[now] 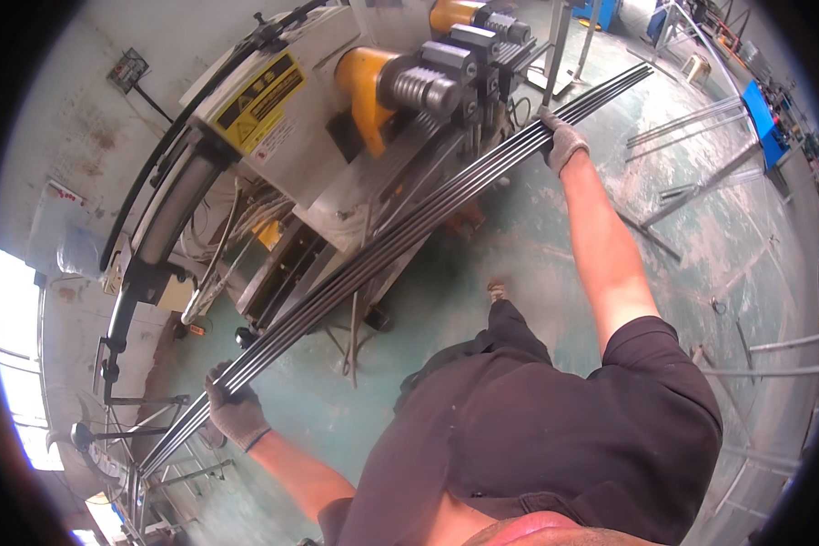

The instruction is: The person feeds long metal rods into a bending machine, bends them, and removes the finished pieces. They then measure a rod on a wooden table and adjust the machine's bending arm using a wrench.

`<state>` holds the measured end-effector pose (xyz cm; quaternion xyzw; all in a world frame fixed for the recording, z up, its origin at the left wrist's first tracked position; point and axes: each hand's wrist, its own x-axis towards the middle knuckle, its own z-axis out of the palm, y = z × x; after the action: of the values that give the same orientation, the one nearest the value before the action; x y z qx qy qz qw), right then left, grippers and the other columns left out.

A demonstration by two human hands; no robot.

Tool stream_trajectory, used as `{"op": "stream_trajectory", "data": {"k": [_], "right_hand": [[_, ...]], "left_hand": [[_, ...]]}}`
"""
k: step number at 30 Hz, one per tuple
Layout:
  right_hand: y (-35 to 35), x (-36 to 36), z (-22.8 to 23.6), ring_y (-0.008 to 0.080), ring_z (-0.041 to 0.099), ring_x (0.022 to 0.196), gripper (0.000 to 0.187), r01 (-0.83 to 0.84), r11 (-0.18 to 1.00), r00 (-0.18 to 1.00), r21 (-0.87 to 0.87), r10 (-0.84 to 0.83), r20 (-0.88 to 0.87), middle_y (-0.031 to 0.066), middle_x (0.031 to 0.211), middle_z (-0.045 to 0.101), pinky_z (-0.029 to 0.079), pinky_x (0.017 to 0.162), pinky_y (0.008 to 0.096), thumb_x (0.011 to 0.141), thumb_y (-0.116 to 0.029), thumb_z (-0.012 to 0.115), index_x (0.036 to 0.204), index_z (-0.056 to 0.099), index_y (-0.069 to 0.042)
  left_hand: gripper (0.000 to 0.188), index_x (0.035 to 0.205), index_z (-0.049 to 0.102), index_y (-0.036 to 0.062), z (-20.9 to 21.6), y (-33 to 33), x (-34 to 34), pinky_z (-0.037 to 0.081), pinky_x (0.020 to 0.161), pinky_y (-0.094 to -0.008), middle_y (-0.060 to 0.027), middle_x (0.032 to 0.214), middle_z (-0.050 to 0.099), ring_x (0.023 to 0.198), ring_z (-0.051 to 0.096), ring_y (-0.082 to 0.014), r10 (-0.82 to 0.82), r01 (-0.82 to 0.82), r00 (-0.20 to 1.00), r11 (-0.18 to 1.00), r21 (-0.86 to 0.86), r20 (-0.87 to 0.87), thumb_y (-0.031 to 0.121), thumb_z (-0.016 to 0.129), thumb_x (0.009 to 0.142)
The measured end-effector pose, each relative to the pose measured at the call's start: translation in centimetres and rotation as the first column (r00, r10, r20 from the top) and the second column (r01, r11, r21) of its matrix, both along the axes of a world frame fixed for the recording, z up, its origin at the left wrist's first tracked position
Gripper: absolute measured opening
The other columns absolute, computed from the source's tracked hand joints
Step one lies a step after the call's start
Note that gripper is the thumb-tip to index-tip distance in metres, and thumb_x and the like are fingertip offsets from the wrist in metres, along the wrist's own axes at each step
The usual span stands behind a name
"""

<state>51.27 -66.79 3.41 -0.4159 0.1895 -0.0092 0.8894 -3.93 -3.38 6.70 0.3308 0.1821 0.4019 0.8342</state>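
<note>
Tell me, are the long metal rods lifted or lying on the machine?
Lifted: left hand and right hand grip the rods near opposite ends, beside the machine.

1. A white machine [273,118] with a yellow warning label [262,102] is standing at eleven o'clock.
2. Yellow-housed rollers [400,86] are sitting at twelve o'clock.
3. Loose metal rods [692,123] are lying on the green floor [537,237] at two o'clock.

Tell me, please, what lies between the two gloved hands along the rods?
In the head view, only the bundle of rods spans from the left hand to the right hand; it passes in front of the machine, with nothing else gripping it.
</note>
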Motion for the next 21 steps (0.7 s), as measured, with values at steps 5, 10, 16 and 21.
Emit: {"op": "stream_trajectory", "data": {"k": [5,10,16,21], "right_hand": [[1.1,8.5,0.3,0.0256,0.077,0.099,0.034,-0.364,0.916,0.926,0.165,0.337,0.171,0.0101,0.109,0.081,0.062,0.096,0.0362,0.113,-0.031,0.061,0.12,0.075,-0.001],[3.5,13.0,3.2,0.0245,0.076,0.093,0.028,-0.212,0.975,0.954,0.058,0.194,0.226,0.0088,0.106,0.079,0.062,0.088,0.0391,0.11,-0.022,0.057,0.12,0.074,-0.001],[4.2,18.7,1.6,0.0228,0.075,0.096,0.029,-0.288,0.937,0.949,0.2,0.25,0.193,0.0091,0.11,0.077,0.062,0.091,0.0362,0.109,-0.022,0.056,0.119,0.072,0.0],[6.8,17.8,3.1,0.0162,0.066,0.099,0.031,-0.266,0.963,0.963,-0.035,0.267,0.043,0.0055,0.111,0.074,0.051,0.09,0.0324,0.105,-0.031,0.064,0.12,0.076,-0.007]], "left_hand": [[0.026,0.12,0.072,-0.0051,-3.5,-4.0,5.5,0.06,0.108,-0.0469,-0.0184,0.12,0.077,0.116,0.073,-0.0333,0.267,-0.276,0.961,0.931,-0.239,-0.069,0.017,0.07,0.107],[0.027,0.123,0.07,-0.0082,-3.6,-11.4,11.5,0.059,0.11,-0.0465,-0.0194,0.124,0.075,0.119,0.071,-0.032,0.299,-0.334,0.941,0.896,-0.293,-0.158,0.014,0.06,0.111],[0.033,0.125,0.069,-0.0081,-3.8,-13.7,17.0,0.056,0.112,-0.0446,-0.0185,0.125,0.074,0.121,0.07,-0.0306,0.309,-0.358,0.928,0.891,-0.277,-0.206,0.019,0.053,0.115],[0.033,0.13,0.067,-0.0089,-2.6,-15.8,22.2,0.055,0.117,-0.0456,-0.0185,0.128,0.073,0.122,0.07,-0.0302,0.296,-0.335,0.937,0.912,-0.238,-0.185,0.017,0.05,0.117]]}}
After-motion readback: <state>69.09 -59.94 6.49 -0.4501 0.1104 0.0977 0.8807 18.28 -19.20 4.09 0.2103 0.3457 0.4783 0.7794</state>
